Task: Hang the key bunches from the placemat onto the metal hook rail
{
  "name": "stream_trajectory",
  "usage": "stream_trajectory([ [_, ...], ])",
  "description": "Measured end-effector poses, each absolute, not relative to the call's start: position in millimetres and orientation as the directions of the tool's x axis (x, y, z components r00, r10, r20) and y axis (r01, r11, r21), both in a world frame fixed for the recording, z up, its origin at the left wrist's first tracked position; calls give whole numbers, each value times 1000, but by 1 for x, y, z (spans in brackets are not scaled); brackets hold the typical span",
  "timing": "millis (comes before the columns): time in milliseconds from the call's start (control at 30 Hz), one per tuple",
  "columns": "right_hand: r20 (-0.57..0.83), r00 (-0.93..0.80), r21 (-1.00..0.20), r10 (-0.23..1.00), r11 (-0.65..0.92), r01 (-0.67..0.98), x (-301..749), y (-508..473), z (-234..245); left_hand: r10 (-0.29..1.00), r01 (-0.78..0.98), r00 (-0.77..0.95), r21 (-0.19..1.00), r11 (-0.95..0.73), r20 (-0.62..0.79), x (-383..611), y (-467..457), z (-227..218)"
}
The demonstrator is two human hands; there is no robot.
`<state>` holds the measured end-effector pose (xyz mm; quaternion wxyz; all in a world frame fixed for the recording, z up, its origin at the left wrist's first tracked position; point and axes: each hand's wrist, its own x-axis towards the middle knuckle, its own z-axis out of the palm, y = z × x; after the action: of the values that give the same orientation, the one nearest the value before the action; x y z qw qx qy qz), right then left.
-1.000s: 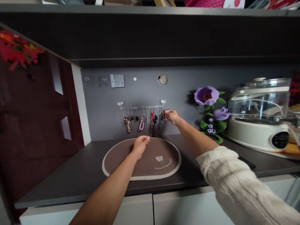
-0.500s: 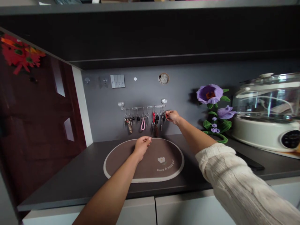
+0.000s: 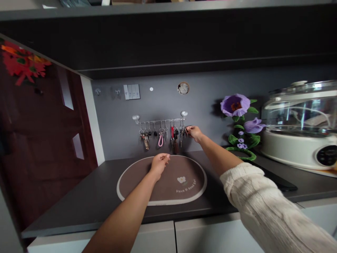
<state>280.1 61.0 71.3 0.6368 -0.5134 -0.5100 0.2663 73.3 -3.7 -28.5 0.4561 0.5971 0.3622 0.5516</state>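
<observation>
At the back edge of the bench (image 3: 79,203), in the head view, a key rack (image 3: 158,121) is fixed on the grey wall. The right hand (image 3: 194,133) reaches to the right end of this rack and pinches a bunch of keys (image 3: 183,132) that hangs there. The left hand (image 3: 159,163) hovers above the back part of the oval brown mat (image 3: 189,191) in the middle of the bench. Its fingers are loosely curled, and I cannot tell if they hold something. Near the right back corner stand a purple flower (image 3: 235,105) and a white cooker (image 3: 297,147).
</observation>
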Motion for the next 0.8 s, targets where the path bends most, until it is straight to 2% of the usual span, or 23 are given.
stream_trajectory([
  [233,311,489,-950,815,257,178,276,43,64,936,-28,99,941,-336,337,72,-5,-27],
  [367,282,486,-959,827,234,159,259,11,57,889,66,108,889,-454,446,72,-9,-25],
  [467,287,398,-958,871,257,127,238,-20,51,869,87,105,866,-493,484,69,-19,-20],
  [533,337,305,-941,891,330,75,224,-42,44,856,63,106,856,-514,506,64,-31,-11],
  [700,577,86,-816,812,570,95,198,-89,24,749,76,159,748,-659,644,38,-76,16],
  [800,641,-21,-760,767,638,127,190,-110,13,720,101,233,720,-686,654,20,-103,22],
])
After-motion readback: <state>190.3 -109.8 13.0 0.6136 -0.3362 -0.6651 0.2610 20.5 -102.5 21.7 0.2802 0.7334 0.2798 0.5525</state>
